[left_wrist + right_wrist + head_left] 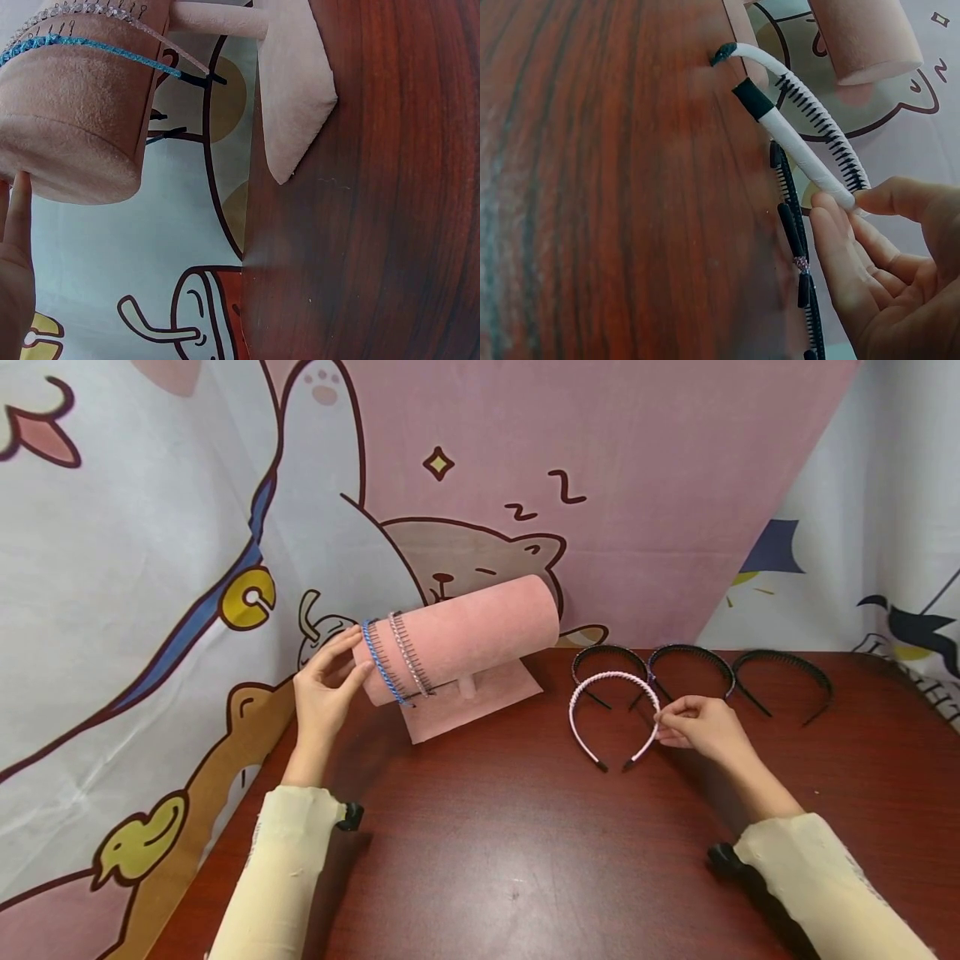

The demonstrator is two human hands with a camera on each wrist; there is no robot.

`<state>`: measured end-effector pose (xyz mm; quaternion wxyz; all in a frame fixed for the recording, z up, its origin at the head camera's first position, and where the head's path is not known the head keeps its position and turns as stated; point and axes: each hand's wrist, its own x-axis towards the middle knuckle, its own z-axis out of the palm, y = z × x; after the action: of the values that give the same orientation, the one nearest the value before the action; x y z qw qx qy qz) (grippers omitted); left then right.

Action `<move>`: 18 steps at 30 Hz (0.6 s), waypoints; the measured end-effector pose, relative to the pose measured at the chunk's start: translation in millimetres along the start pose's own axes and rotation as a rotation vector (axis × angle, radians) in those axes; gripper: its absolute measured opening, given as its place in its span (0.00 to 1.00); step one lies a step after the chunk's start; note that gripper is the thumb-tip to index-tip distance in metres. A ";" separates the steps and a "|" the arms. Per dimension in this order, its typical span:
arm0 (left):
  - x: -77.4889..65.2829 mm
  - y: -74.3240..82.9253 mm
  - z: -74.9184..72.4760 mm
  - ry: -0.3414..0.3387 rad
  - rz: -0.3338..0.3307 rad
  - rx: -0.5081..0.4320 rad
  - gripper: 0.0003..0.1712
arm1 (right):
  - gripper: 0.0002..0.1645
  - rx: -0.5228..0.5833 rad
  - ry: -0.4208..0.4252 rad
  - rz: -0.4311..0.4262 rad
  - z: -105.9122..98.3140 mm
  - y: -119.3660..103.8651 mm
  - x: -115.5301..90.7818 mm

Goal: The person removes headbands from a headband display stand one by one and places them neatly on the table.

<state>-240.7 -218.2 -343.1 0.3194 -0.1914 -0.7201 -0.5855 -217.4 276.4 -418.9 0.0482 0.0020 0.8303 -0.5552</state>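
Note:
A pink padded roll on a stand (480,622) carries a blue headband (384,668) near its left end and a pale, glittery headband (408,652) beside it. My left hand (326,685) touches that left end, thumb toward the front and fingers behind the rim. In the left wrist view, one fingertip lies against the end face of the roll. My right hand (703,727) pinches a white wrapped headband (573,714) by its right arm between thumb and fingers. Its black tips point down, and the right wrist view shows small teeth inside its curve (829,131).
Three dark toothed headbands lie at the back right: the left one (609,649), the middle one (693,650) and the right one (787,656). The stand's flat base (517,681) rests on the reddish wooden table (517,843). A cartoon-printed cloth (637,485) hangs behind.

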 end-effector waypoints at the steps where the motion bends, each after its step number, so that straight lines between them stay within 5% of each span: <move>1: 0.0 -0.2 -0.2 -0.001 0.002 0.001 0.20 | 0.19 -0.003 -0.009 0.005 -0.7 0.7 -0.5; 18: 0.6 -2.4 -0.5 0.000 0.011 0.001 0.20 | 0.16 0.027 -0.119 0.083 -9.8 12.3 -2.7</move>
<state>-242.5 -219.3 -344.4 0.3226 -0.1951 -0.7192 -0.5836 -214.8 290.3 -426.3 0.1204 0.0041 0.8178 -0.5628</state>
